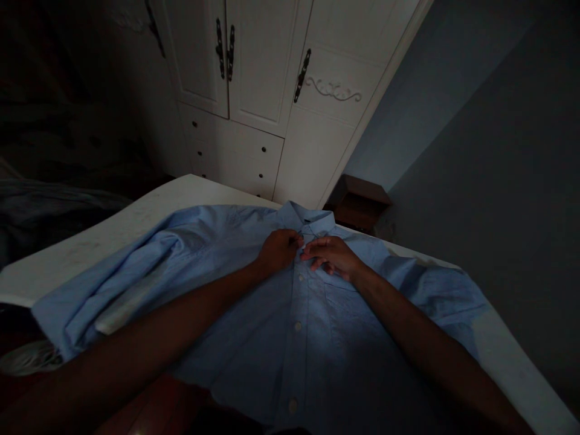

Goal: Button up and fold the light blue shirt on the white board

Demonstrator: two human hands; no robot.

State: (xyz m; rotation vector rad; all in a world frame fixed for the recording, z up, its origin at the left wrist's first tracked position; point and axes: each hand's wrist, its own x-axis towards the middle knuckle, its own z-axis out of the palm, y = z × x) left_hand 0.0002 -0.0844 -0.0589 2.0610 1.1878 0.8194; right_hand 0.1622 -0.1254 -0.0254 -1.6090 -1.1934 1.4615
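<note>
A light blue button-up shirt (254,290) lies flat, front up, on a white table (136,217), collar pointing away from me. My left hand (278,249) is closed in a pinch on the shirt's front placket just below the collar. My right hand (330,255) meets it from the other side, fingers curled and pinching the same spot near the top button. Both forearms stretch across the shirt's body. One sleeve is bunched at the left edge of the table.
A white wardrobe (267,72) with dark handles and small drawers stands beyond the table. A brown wooden stand (360,202) sits by the grey wall on the right. Dark bedding lies at the far left. The room is dim.
</note>
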